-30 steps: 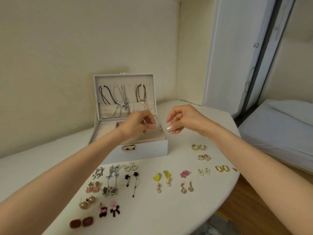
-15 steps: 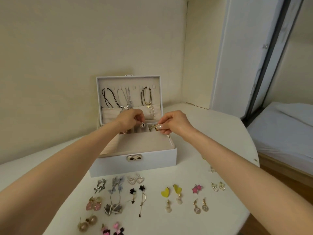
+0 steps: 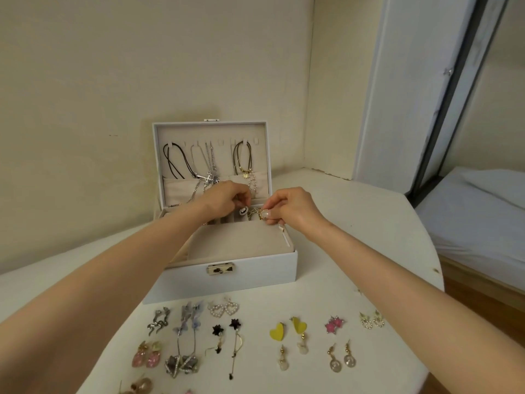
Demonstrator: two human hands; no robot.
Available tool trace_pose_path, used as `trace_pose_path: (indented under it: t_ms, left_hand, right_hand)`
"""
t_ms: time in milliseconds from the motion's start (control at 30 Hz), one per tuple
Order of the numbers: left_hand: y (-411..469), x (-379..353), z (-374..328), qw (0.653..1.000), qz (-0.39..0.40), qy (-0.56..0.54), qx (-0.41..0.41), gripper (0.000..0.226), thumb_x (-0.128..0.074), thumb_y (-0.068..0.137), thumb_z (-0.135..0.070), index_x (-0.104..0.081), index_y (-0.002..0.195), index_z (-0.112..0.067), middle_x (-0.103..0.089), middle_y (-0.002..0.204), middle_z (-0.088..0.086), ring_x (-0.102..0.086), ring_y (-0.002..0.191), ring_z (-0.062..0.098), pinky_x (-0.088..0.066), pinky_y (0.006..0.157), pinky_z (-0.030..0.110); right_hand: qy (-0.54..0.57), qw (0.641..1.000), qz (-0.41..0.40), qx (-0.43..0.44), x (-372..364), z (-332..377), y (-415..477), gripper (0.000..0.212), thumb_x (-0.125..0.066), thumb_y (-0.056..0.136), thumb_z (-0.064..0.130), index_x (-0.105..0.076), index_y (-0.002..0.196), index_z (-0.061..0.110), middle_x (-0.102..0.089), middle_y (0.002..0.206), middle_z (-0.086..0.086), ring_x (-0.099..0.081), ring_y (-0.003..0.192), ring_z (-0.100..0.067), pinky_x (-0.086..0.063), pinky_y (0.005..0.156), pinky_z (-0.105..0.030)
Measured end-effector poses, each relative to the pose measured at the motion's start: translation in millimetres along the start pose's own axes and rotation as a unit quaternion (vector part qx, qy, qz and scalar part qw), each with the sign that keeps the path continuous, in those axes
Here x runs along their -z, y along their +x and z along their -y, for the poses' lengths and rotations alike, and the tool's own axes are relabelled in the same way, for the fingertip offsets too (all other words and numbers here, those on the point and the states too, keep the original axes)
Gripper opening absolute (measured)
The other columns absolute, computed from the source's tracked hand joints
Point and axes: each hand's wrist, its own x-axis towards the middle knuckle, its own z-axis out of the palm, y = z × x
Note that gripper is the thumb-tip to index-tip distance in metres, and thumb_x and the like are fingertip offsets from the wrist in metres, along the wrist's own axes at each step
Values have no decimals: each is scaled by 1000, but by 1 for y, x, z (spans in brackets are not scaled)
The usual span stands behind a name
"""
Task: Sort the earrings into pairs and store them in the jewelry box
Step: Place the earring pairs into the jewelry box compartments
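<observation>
Plainly, a small round black-and-silver earring [image 3: 243,211] was pinched in the curled fingertips of the left hand [image 3: 224,199]. A gold pearl-rimmed earring [image 3: 258,214] was likewise pinched by the right hand [image 3: 295,209], the two pieces held almost touching just above the slotted rear row [image 3: 224,220] of the open white jewelry box [image 3: 227,282]. The slots were judged to lie directly beneath both grips, so only a short drop would be called for, while other pairs, such as the yellow heart earrings [image 3: 277,331], were laid out on the white table [image 3: 369,217] before the box.
</observation>
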Motion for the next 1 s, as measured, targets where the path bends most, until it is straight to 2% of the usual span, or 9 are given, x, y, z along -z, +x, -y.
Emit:
trace_pose_path:
  t_ms: [100, 200, 300, 467, 567, 667, 800, 900, 1000]
  left_hand:
    - [-3, -5, 0, 998, -23, 49, -10, 25, -54, 79, 7, -66, 90, -12, -63, 96, 6, -54, 98, 22, -44, 86, 35]
    - [-6, -10, 0, 996, -50, 70, -7, 23, -56, 80, 3, -66, 93, -14, -60, 100, 6, -51, 101, 22, -41, 84, 33]
    - [-9, -11, 2, 995, -62, 71, -10, 24, -57, 79, 2, -66, 93, -14, -64, 100, 4, -55, 100, 22, -41, 80, 30]
    - [-13, -9, -1, 994, -64, 84, -23, 12, -61, 86, -20, -68, 95, -17, -66, 102, 2, -53, 101, 22, -42, 84, 33]
    - [-13, -7, -2, 992, -66, 106, -22, 14, -63, 84, -22, -67, 97, -19, -65, 102, 1, -52, 103, 21, -38, 84, 32]
    - [-12, -7, -2, 990, -64, 122, -13, 15, -63, 83, -20, -66, 98, -19, -65, 102, 1, -52, 103, 22, -40, 85, 33]
    - [-13, -7, -3, 991, -68, 114, -1, 13, -63, 83, -20, -65, 96, -18, -65, 101, 2, -53, 102, 23, -40, 83, 33]
    - [-17, -6, -1, 992, -83, 97, 3, 15, -59, 85, -16, -66, 98, -17, -65, 104, 3, -53, 104, 24, -41, 85, 34]
    - [-23, -4, 1, 988, -134, 68, 24, 21, -53, 86, -9, -65, 101, -15, -65, 105, 5, -54, 104, 26, -43, 84, 35]
  right_hand:
    - [2, 1000, 4, 3, -2, 0, 1, 21, -66, 75, -13, -62, 67, 7, -62, 64, -11, -58, 40, -2, -40, 41, -9]
    - [-6, 1000, 4, 7, -3, -1, 2, 21, -68, 74, -11, -64, 67, 8, -63, 62, -7, -60, 43, -3, -47, 49, -11]
    - [-17, 1000, 1, 11, -4, -2, 4, 20, -70, 74, -8, -65, 67, 9, -64, 63, -6, -63, 50, -10, -56, 62, -19]
    - [-32, 999, -2, 12, -6, -1, 6, 21, -72, 73, -5, -65, 66, 13, -65, 64, -5, -65, 55, -14, -57, 75, -33]
    - [-49, 999, -11, 12, -8, -1, 7, 18, -74, 72, -3, -67, 67, 13, -67, 67, -7, -67, 65, -20, -57, 81, -40]
    - [-67, 998, -16, 11, -10, -1, 7, 18, -76, 71, -1, -69, 67, 15, -67, 67, -3, -67, 67, -19, -57, 82, -38]
    - [-72, 997, -32, 12, -13, 3, 11, 21, -79, 68, 2, -69, 62, 20, -69, 69, -5, -70, 75, -26, -56, 82, -41]
    - [-77, 996, -44, 18, -20, 9, 17, 14, -80, 67, 4, -74, 71, 16, -67, 70, -1, -69, 78, -22, -55, 84, -36]
    - [-100, 994, -48, 18, -30, 11, 23, 14, -80, 68, 6, -75, 80, 12, -68, 78, -2, -64, 79, -16, -53, 81, -29]
